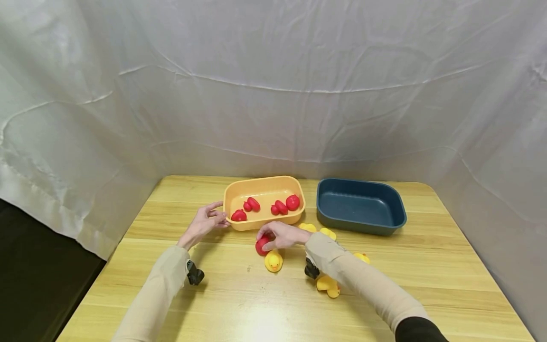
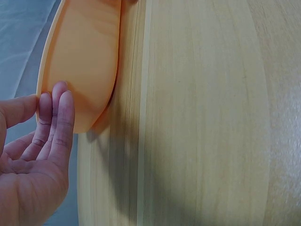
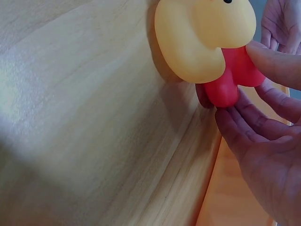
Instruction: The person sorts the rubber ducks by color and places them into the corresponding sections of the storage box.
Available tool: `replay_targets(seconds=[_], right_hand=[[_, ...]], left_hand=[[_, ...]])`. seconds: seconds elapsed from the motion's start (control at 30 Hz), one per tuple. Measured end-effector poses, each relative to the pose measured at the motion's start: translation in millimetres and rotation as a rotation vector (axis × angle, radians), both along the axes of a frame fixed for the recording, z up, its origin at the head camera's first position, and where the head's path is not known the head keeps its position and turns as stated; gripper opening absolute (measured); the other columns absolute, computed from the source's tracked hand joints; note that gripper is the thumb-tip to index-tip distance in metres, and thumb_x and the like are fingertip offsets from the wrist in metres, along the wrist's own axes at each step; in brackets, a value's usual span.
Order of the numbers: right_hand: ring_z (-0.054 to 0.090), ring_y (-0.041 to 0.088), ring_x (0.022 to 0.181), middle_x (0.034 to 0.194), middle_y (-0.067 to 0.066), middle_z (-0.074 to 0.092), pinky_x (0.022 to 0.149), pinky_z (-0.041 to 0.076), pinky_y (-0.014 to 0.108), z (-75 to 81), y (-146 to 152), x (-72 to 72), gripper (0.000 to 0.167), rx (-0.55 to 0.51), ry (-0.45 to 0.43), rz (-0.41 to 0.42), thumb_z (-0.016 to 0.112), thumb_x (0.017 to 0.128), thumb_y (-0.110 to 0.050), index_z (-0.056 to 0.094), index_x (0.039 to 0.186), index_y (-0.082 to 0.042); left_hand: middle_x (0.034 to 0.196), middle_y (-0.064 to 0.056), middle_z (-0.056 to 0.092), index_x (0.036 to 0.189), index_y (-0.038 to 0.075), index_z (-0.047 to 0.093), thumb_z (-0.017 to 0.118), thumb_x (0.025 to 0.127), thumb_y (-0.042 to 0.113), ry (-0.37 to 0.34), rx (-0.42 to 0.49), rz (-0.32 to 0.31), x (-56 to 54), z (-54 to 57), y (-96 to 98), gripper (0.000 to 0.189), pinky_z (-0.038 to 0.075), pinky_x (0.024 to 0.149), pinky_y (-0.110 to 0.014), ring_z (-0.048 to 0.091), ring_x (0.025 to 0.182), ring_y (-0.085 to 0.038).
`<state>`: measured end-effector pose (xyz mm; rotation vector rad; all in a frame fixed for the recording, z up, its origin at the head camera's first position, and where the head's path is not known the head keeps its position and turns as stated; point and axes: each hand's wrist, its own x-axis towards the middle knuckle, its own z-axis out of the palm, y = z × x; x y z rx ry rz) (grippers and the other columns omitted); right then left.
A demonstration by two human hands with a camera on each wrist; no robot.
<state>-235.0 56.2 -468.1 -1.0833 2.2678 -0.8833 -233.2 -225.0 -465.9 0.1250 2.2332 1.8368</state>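
Right grip [image 1: 282, 234] pinches 1 red toy [image 1: 259, 247]; sideways drift could topple the adjacent yellow duck [image 1: 273, 261]. Left grip [image 1: 205, 222] pinches orange tub [image 1: 252, 225] at rim; a tug could shift it.

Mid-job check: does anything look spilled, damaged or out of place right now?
Nothing looks spilled or damaged. Slightly odd: two smooth red toy ducks in the rounded light-orange plastic tray seem tipped over, heads beside bodies, unlike the upright yellow toy duck on the wooden table.
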Motion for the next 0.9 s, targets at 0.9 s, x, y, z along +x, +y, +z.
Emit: replay_targets(seconds=[0.9], right_hand=[[0.059,0.009,0.099,0.113,0.009,0.071,0.093,0.052,0.021,3.3,1.6,0.1,0.026,0.018,0.0,-0.002,0.072,0.092,-0.011,0.067,0.116,-0.003]], left_hand=[[0.104,-0.018,0.067,0.154,-0.012,0.022,0.052,0.102,0.001,-0.008,0.009,0.001,-0.2,0.4,-0.9,0.061,0.061,0.095,-0.043,0.072,0.085,-0.017]])
